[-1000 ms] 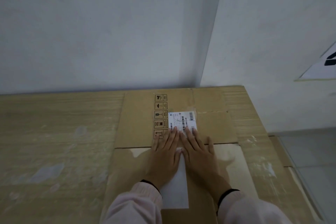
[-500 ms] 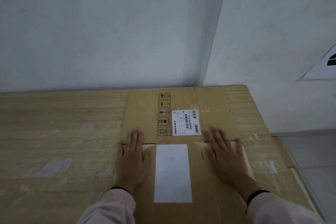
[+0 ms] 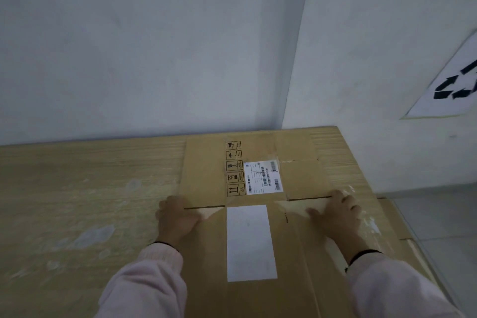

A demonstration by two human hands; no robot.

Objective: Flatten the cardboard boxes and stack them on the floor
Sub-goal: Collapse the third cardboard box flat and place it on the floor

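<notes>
A flattened brown cardboard box (image 3: 206,170) lies on a pale wooden surface (image 3: 77,188), its far end against the wall. It carries a barcode label (image 3: 263,178), a column of printed handling symbols and a blank white label (image 3: 249,242). My left hand (image 3: 175,217) sits at the box's left edge with the fingers curled over it. My right hand (image 3: 338,212) is at the right edge, thumb on top and fingers wrapped round the side. Both sleeves are pale pink.
White walls meet in a corner just behind the box. A paper sign with a recycling symbol (image 3: 456,85) hangs on the right wall. More cardboard (image 3: 395,219) shows beyond the surface's right edge, with grey floor tiles (image 3: 444,227) past it.
My hands moved apart from the middle of the box, where they pressed flat side by side, out to its left and right edges, and their fingers have curled round those edges.
</notes>
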